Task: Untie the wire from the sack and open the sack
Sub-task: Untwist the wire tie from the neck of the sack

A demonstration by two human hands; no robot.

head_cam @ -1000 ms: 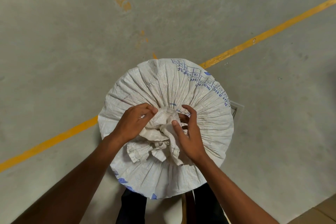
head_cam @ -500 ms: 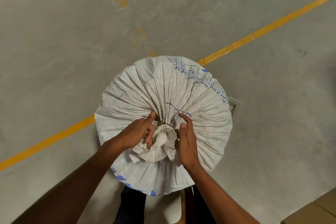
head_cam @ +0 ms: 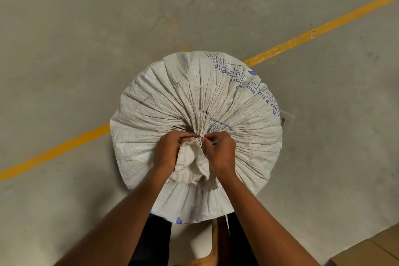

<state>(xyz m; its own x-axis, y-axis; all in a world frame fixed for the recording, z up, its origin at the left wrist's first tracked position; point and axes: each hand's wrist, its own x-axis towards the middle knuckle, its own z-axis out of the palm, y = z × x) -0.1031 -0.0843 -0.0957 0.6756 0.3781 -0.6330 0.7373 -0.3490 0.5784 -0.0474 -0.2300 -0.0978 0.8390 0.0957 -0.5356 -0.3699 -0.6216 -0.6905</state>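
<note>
A full white woven sack (head_cam: 194, 97) with blue print stands upright on the floor below me, its top gathered into a bunched neck (head_cam: 192, 162). A thin dark wire (head_cam: 183, 130) circles that neck, and one loose end sticks out to the left. My left hand (head_cam: 170, 151) pinches the wire at the neck's left side. My right hand (head_cam: 220, 149) pinches the wire at the right side, fingertips nearly touching the left hand's. The sack's mouth is shut.
The sack stands on a grey concrete floor crossed by a yellow painted line (head_cam: 313, 34). A cardboard box corner (head_cam: 371, 248) lies at the bottom right. My dark trousers (head_cam: 151, 242) and a tan shoe (head_cam: 207, 259) show under the sack.
Both hands have moved from the loose bunched fabric up to the tie point and closed on the wire. The bunched top now hangs toward me.
</note>
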